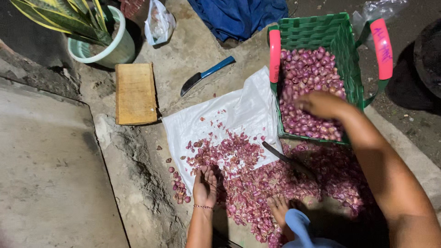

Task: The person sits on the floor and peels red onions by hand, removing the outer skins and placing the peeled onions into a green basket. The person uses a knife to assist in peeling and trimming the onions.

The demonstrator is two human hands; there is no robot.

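Right hand (324, 104) reaches into the green basket (349, 59) of shallots (308, 78), grip unclear. Left hand (205, 186) rests open on the peels (257, 179). Much of the basket remains unpeeled.

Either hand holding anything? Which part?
Left hand lies palm-up and open on the shallot peels, holding nothing. Right hand reaches into the basket's shallots; any grasp is hidden.

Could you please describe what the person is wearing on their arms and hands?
Both arms are bare, with no sleeves or gloves in view. The left hand has a thin braided band, red and pale, around its wrist. The right hand shows no ring, watch or band, though it is slightly blurred.
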